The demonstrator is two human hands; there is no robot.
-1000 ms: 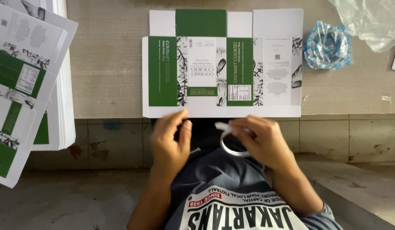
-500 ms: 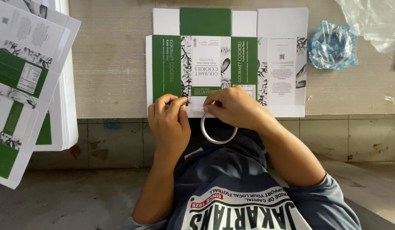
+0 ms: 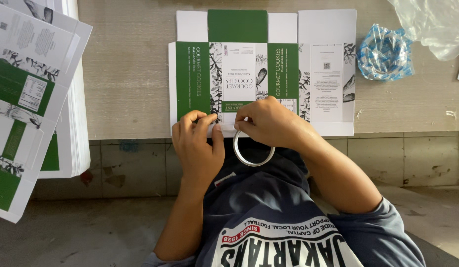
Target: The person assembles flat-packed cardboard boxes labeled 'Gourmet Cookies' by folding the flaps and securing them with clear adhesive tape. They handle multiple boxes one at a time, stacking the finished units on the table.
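Observation:
A flat, unfolded green and white carton blank (image 3: 261, 69) lies on the tabletop, its near flap at the table's front edge. My left hand (image 3: 197, 143) pinches the end of a tape strip against that near flap. My right hand (image 3: 269, 123) holds a thin roll of clear tape (image 3: 253, 151), which hangs just below the table edge, with fingers pressed on the same flap. The two hands sit close together, a short span of tape between them.
A tall stack of the same flat carton blanks (image 3: 31, 99) overhangs the table at the left. A blue and clear plastic bundle (image 3: 385, 53) and a clear plastic bag (image 3: 432, 24) lie at the back right. The table's tiled front (image 3: 412, 158) drops below the edge.
Both hands rose from my lap to the carton's near flap, bringing the tape roll with them. Since half a second ago they have spread slightly apart along the flap.

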